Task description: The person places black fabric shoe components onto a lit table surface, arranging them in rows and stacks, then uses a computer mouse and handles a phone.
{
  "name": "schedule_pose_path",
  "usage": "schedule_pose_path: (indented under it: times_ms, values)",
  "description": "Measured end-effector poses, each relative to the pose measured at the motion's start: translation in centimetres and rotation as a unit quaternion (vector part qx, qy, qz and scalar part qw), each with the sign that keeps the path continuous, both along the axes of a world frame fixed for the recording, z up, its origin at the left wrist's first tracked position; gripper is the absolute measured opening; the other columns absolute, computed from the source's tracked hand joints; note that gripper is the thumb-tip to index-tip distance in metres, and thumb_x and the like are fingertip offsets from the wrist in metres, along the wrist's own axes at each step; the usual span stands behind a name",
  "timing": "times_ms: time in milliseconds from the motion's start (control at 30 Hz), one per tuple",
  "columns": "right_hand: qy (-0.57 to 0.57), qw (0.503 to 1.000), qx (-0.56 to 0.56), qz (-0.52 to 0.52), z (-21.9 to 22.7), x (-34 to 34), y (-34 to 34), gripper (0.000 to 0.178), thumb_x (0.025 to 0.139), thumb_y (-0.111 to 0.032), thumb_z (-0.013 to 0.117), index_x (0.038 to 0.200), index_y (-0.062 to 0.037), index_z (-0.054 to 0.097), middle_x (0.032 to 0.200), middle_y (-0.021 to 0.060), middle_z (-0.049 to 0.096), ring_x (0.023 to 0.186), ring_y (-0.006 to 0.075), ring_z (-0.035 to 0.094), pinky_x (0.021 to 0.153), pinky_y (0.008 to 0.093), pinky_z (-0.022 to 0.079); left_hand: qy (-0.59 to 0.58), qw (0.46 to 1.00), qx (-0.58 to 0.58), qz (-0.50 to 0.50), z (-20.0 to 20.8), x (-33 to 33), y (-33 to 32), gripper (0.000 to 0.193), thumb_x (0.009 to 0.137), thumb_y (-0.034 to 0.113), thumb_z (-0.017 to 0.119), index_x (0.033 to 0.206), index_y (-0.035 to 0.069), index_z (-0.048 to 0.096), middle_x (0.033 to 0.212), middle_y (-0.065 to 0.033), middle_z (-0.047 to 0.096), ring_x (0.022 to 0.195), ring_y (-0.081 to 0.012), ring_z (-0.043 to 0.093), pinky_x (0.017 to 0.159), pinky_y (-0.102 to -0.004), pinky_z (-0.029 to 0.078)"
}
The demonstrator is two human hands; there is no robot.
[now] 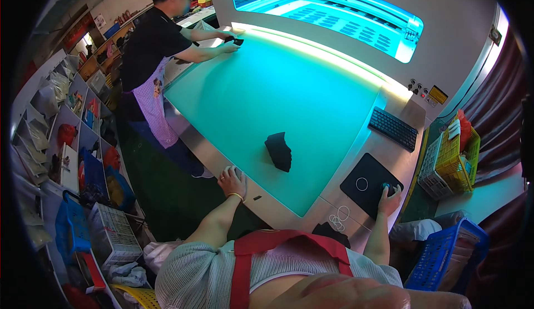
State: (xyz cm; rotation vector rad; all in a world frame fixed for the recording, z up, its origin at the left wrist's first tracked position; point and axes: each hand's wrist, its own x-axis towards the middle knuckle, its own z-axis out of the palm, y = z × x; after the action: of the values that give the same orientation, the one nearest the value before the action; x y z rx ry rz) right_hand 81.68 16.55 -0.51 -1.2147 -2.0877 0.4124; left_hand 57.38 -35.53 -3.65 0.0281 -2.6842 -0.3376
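My left hand (231,182) lies flat on the near metal edge of the machine's table (267,100), fingers spread and holding nothing. At the right, my right hand (391,200) is wrapped over a small computer mouse (386,187) on a black mouse pad (356,184). A black keyboard (393,128) sits beyond the pad. On the teal-lit table surface, ahead of and between my hands, rests a stack of black cut pieces (278,152). A thin white cord (338,220) lies looped on the metal ledge near me.
Across the table at the left, a person (153,53) in an apron handles a small dark piece. Behind a lit window (334,19), rows of dark shapes lie inside the machine. Yellow baskets (467,158) and a blue crate (439,253) stand right; crowded shelves (72,125) line the left.
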Motion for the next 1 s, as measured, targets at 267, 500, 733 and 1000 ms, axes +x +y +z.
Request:
schedule_pose_path:
  times_ms: [267, 500, 733, 1000]
  values:
    - [-0.002, 1.0, 0.001, 0.003, 0.2, -0.4, -0.1, 0.053, 0.085, -0.032, 0.069, 0.129, -0.0059, 0.053, 0.114, 0.0139, 0.066, 0.109, 0.0343, 0.058, 0.096, 0.0441, 0.045, 0.003, 1.0, 0.008, 0.001, -0.3, -0.1, -0.3, 0.049, 0.082, 0.037, 0.07, 0.123, 0.014, 0.055, 0.128, -0.0082, 0.051, 0.125, -0.0291, 0.045, 0.105, -0.049, 0.032]
    - [0.003, 1.0, 0.013, 0.004, 0.1, -0.4, -0.1, 0.053, 0.085, -0.032, 0.069, 0.129, -0.0068, 0.054, 0.114, 0.0141, 0.066, 0.108, 0.0344, 0.058, 0.095, 0.0441, 0.045, -0.005, 1.0, 0.0, 0.005, -0.5, -0.2, -0.3, 0.048, 0.083, 0.037, 0.07, 0.123, 0.014, 0.055, 0.128, -0.0082, 0.052, 0.125, -0.0288, 0.045, 0.104, -0.0488, 0.033]
    - [0.002, 1.0, 0.011, 0.003, 0.1, -0.1, 0.0, 0.053, 0.085, -0.032, 0.069, 0.129, -0.0068, 0.053, 0.115, 0.0138, 0.066, 0.108, 0.0341, 0.059, 0.095, 0.0443, 0.045, 0.005, 1.0, 0.002, 0.002, -0.3, -0.2, -0.1, 0.047, 0.084, 0.037, 0.069, 0.122, 0.013, 0.055, 0.127, -0.0083, 0.052, 0.125, -0.0291, 0.046, 0.104, -0.0491, 0.033]
    - [0.003, 1.0, 0.011, 0.007, -0.4, 0.2, 0.2, 0.052, 0.086, -0.032, 0.069, 0.129, -0.0066, 0.054, 0.117, 0.0141, 0.065, 0.109, 0.035, 0.058, 0.095, 0.0445, 0.045, 0.011, 1.0, 0.0, -0.003, -0.9, 0.2, -0.5, 0.048, 0.084, 0.036, 0.069, 0.123, 0.014, 0.054, 0.127, -0.0083, 0.052, 0.125, -0.0294, 0.045, 0.104, -0.0495, 0.032]
